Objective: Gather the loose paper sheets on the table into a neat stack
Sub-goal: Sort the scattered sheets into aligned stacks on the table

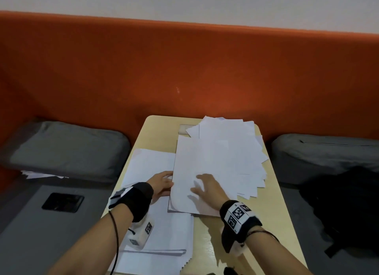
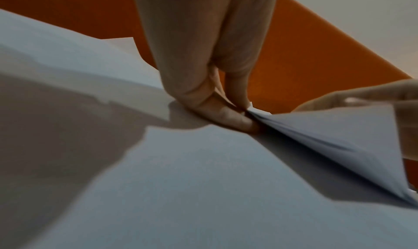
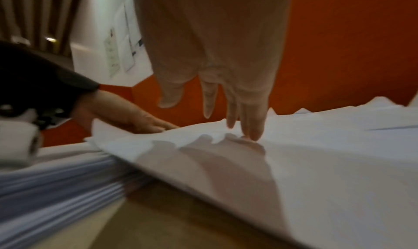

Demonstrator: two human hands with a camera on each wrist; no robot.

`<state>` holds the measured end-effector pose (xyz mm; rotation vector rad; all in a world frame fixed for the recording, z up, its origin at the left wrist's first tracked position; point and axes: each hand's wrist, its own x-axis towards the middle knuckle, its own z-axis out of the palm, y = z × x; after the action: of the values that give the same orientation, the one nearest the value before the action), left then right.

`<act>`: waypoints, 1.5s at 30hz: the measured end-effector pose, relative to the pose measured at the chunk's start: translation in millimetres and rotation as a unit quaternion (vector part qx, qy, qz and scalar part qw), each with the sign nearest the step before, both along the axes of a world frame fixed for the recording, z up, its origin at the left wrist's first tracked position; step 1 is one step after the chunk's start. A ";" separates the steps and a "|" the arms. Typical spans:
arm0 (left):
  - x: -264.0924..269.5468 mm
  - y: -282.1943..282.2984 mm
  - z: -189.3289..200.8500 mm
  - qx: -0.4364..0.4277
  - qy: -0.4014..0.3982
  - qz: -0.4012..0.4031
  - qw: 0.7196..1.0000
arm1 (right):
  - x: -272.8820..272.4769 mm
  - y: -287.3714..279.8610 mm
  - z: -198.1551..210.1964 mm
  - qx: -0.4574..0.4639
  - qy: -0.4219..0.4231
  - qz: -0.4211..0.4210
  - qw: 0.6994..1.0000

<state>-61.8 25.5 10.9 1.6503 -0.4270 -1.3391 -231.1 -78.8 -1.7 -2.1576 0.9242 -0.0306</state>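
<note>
A loose fan of white paper sheets [image 1: 217, 157] covers the right and far part of the beige table [image 1: 266, 223]. A second pile of sheets [image 1: 164, 233] lies at the front left, partly under the fan. My right hand [image 1: 207, 189] rests flat on the fan, fingers spread and straight [image 3: 251, 124]. My left hand [image 1: 162, 184] is at the fan's left edge. Its fingertips [image 2: 237, 117] are tucked under the lifted edge [image 2: 339, 136] and the thumb [image 2: 361, 97] lies on the other side, so it pinches the sheets. The left hand [image 3: 135, 118] also shows in the right wrist view.
An orange bench back [image 1: 184, 69] runs behind the table. Grey cushions [image 1: 67, 149] [image 1: 324, 153] sit on either side. A black bag [image 1: 344, 209] lies on the right seat, a black flat object [image 1: 62, 202] on the left. More paper [image 1: 41, 174] lies under the left cushion.
</note>
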 end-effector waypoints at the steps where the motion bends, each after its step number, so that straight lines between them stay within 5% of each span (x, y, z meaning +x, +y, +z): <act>1: -0.3 -0.6 0.4 -0.001 0.004 0.002 1.000 | 3.9 9.1 0.7 0.002 0.001 0.035 0.999; 10: 2.7 -0.9 -7.6 0.020 0.022 0.007 1.000 | 12.9 46.9 -10.1 -0.013 0.054 0.085 0.995; 17: 3.1 0.9 -3.7 0.048 0.018 0.004 0.999 | 13.3 32.0 0.7 0.061 -0.064 -0.040 0.995; 23: 1.9 5.2 -2.0 0.095 -0.078 -0.157 0.980 | 10.8 3.2 7.5 0.107 -0.088 -0.100 0.985; 32: -12.3 24.3 -3.6 0.052 -0.035 -0.078 0.995 | 11.6 -10.7 10.1 0.187 -0.103 -0.165 0.963; 38: -8.7 17.8 5.2 0.014 -0.009 -0.101 0.995 | 9.9 -6.7 5.8 0.222 -0.104 -0.158 0.957; 45: -14.4 12.1 -1.3 -0.006 0.043 -0.069 0.997 | -3.2 -12.2 0.5 0.339 -0.172 -0.230 0.896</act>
<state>-76.2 37.6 9.6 1.5709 -0.5046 -1.5001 -234.4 -91.0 -1.2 -1.2123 1.0226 -0.2739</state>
